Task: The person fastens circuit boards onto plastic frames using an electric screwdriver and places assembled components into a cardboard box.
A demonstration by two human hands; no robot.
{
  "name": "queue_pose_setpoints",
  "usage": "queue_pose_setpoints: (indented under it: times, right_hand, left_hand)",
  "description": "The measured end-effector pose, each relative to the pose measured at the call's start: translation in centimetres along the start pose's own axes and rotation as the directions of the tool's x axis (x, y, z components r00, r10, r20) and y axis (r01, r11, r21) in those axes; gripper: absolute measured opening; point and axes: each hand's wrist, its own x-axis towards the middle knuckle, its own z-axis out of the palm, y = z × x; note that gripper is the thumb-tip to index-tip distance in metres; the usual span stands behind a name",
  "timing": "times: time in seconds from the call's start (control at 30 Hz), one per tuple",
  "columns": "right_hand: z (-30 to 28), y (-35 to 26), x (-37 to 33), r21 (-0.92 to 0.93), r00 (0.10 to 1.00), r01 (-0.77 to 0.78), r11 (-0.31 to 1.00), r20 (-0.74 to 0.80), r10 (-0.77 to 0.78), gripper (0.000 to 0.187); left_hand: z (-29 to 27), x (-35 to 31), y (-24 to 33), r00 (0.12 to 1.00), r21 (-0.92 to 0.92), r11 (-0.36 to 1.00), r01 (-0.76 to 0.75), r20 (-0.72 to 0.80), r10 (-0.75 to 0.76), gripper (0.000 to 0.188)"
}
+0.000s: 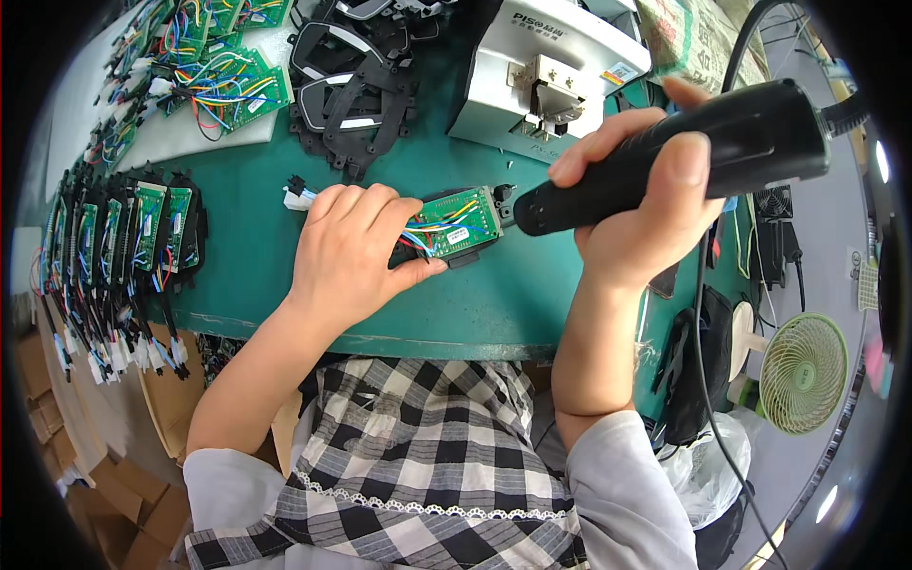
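Note:
My right hand (648, 185) is wrapped round a black corded electric screwdriver (741, 133), held nearly level and pointing left. Its nose comes close to the right end of a green circuit board (463, 220); whether the bit touches a screw I cannot tell. The board sits in a black plastic frame and carries yellow, white, blue and red wires. Over its left end lies my left hand (351, 233), fingers and thumb closed on the assembly and pressing it to the green work mat (427, 313). A white connector (297, 199) on black leads sticks out left of that hand.
A white screw feeder (546, 76) stands behind the screwdriver. Black plastic frames (351, 95) are piled at the back, beside wired green boards (237, 90) on white foam. Finished-looking board assemblies (142, 228) stand in a row at left, cables hanging over the edge. A green fan (806, 372) is at right.

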Motion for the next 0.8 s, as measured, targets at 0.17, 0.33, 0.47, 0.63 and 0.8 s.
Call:
queue_pose_setpoints:
  times: [0.17,0.33,0.47,0.63,0.8]
  right_hand:
    - [0.2,0.5,-1.2,0.090,0.999,-0.031,0.995,-0.029,0.033,0.052]
    - [0.0,0.5,-1.4,-0.096,0.996,0.046,0.994,0.084,-0.038,0.068]
    - [-0.2,0.5,-1.5,-0.101,0.999,0.028,0.994,0.048,-0.023,0.067]
    - [0.1,1.6,-2.1,-0.139,0.988,0.127,0.982,0.104,-0.113,0.068]
    - [-0.2,1.6,-2.1,-0.105,0.984,0.098,0.990,0.162,-0.081,0.070]
  left_hand:
    - [0.1,-0.1,-0.1,1.000,-0.019,1.000,0.002,-0.007,-0.002,0.053]
    - [-0.1,-0.2,0.0,1.000,-0.037,0.999,0.029,0.008,-0.028,0.054]
    - [0.1,0.0,0.1,1.000,-0.069,0.997,0.027,0.016,-0.026,0.055]
    - [-0.1,-0.1,0.1,0.998,-0.072,0.996,0.052,-0.013,-0.053,0.050]
    - [0.3,-0.2,-0.1,0.996,-0.115,0.991,0.065,-0.048,-0.071,0.050]
